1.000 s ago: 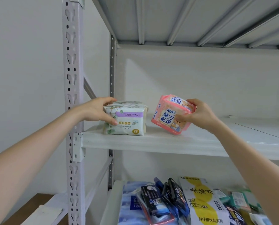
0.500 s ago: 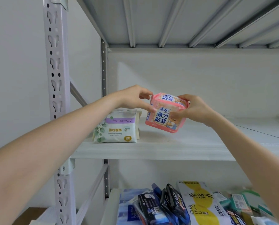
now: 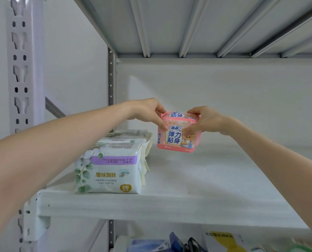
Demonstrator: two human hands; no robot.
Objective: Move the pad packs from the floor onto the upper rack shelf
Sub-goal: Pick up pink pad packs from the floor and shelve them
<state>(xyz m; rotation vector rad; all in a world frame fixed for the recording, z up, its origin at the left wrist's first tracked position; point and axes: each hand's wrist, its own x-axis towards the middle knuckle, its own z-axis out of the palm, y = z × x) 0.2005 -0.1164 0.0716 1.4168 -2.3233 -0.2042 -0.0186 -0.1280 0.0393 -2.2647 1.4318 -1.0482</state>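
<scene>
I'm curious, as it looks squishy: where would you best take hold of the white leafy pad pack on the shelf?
Probably fingers over its top, thumb on its front face, coming from the front: the white leafy pad pack lies flat at the shelf's front edge, both faces bare, another pack close behind.

I'm seeing bright, soft, even light; the pink pack [image 3: 177, 138] is casting only a faint shadow on the shelf [image 3: 215, 182]; the rack post [image 3: 21, 84] is stretching at the wide-angle edge; the goods [image 3: 171, 242] below are looking soft.

The held pack [image 3: 177, 138] is right of the shelved pack [image 3: 108, 171].
</scene>
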